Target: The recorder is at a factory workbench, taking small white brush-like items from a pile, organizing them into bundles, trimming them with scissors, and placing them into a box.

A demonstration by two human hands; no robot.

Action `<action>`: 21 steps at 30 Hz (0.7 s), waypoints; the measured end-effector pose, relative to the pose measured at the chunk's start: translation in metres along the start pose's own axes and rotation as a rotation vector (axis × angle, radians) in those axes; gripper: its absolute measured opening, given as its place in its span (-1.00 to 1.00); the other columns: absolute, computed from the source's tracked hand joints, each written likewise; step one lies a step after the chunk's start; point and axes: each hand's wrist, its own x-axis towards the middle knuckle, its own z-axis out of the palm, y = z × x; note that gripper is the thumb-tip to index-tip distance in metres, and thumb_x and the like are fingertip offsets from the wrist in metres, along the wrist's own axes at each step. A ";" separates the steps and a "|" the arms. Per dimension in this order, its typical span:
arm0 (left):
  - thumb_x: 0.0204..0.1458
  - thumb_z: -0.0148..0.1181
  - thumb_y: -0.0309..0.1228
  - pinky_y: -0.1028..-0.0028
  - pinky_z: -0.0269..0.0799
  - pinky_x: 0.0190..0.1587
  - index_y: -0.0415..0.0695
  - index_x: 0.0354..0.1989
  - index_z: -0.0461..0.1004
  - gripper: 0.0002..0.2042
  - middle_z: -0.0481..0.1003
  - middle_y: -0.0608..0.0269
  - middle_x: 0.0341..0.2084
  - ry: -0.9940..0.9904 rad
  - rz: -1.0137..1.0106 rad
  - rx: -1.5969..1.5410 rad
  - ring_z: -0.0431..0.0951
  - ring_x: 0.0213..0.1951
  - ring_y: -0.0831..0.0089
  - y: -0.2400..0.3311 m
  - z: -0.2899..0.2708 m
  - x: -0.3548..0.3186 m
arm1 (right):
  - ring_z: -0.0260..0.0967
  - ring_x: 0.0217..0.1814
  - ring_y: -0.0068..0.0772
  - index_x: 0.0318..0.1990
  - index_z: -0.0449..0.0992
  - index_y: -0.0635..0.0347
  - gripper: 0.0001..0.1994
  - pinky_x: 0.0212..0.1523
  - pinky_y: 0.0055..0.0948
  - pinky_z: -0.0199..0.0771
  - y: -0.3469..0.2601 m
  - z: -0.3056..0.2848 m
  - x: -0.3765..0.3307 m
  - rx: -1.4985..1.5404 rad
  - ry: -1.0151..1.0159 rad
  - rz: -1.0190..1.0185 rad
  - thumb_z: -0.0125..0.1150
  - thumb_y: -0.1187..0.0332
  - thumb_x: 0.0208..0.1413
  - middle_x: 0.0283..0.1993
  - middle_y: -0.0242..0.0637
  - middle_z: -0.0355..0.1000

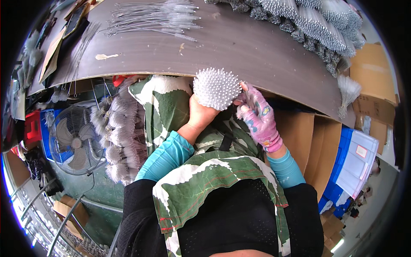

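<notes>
The green-and-white apron (205, 173) is close by. The left hand (200, 115) holds a round bundle of brushes (217, 88) at the table's edge; most of its fingers are hidden behind it. The right hand (259, 118), in a pink glove, has bent fingers just beside the bundle. I can't tell if they pinch anything. Past them, the table (257, 55) and a big brush pile (319, 25) are cut off at the top.

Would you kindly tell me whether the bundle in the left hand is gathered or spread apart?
The bundle is gathered together: its pale tips form one rounded dome in the left hand.
</notes>
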 end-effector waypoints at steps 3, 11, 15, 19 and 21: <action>-0.02 0.08 0.03 0.30 0.11 0.18 0.14 0.07 0.37 -0.52 0.36 0.35 0.04 0.033 0.055 0.104 0.28 0.13 0.29 -0.013 0.007 -0.002 | 0.30 -0.27 -0.59 0.21 0.17 0.30 -0.59 -0.30 -0.59 0.36 -0.012 -0.014 -0.001 -0.131 -0.011 0.083 -0.09 0.40 0.23 0.13 -0.28 0.31; -0.03 0.11 -0.60 0.49 0.44 -0.14 -0.27 -0.09 0.42 -0.73 0.51 0.20 -0.21 0.292 -0.117 -1.165 0.50 -0.19 0.49 -0.020 0.032 -0.007 | 0.22 -0.45 -0.72 0.06 0.36 0.31 -0.50 -0.47 -0.71 0.24 -0.024 -0.039 0.000 -0.042 -0.022 0.301 -0.12 0.02 0.23 -0.31 -0.33 0.41; -0.06 0.14 -0.65 0.47 0.43 -0.10 -0.28 -0.04 0.38 -0.66 0.49 0.18 -0.17 0.239 0.136 -0.266 0.49 -0.15 0.48 -0.015 0.016 -0.008 | 0.19 -0.50 -0.75 0.03 0.37 0.34 -0.40 -0.49 -0.75 0.19 -0.027 -0.042 0.002 0.033 -0.056 0.388 -0.18 -0.11 0.21 -0.33 -0.34 0.40; -0.03 0.12 -0.60 0.43 0.37 0.00 -0.27 0.02 0.32 -0.62 0.46 0.14 -0.10 0.211 0.167 -0.266 0.45 -0.05 0.42 -0.013 0.016 -0.003 | 0.14 -0.54 -0.76 0.00 0.40 0.32 -0.41 -0.50 -0.77 0.14 -0.022 -0.040 0.004 0.066 -0.049 0.410 -0.19 -0.11 0.21 -0.37 -0.37 0.39; 0.00 0.10 -0.57 0.42 0.36 0.02 -0.26 0.03 0.29 -0.63 0.44 0.13 -0.08 0.186 0.143 -0.389 0.44 -0.03 0.41 -0.012 0.017 -0.001 | 0.14 -0.54 -0.76 -0.01 0.41 0.31 -0.42 -0.51 -0.77 0.13 -0.023 -0.039 0.003 0.069 -0.061 0.420 -0.19 -0.10 0.21 -0.39 -0.38 0.39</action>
